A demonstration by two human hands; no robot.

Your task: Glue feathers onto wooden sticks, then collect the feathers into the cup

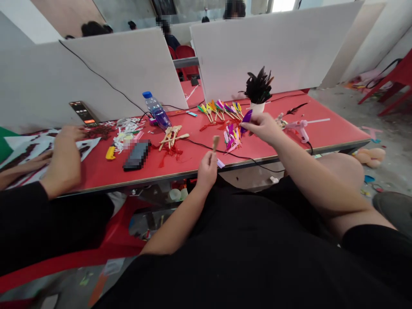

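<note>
My left hand (207, 169) is closed round a small wooden stick (216, 143), held upright at the front edge of the red table (180, 161). My right hand (262, 128) pinches a purple feather (246, 120) above the table. Below and left of that feather lies a pile of pink, purple and white feathers (233, 136). Behind it, sticks with coloured feathers (220, 110) lie in a row with red tassels. More plain wooden sticks (173, 135) with red tassels are heaped to the left. A pink glue gun (301, 130) rests right of my right hand.
Black feathers (258, 86) stand in a white cup (257, 107) at the back. A bottle (156, 111), a dark phone (137, 155), a yellow cutter (110, 152) and white scraps (127, 131) are on the left. A co-worker's arms (64, 161) reach over paper at far left. Cables cross the table.
</note>
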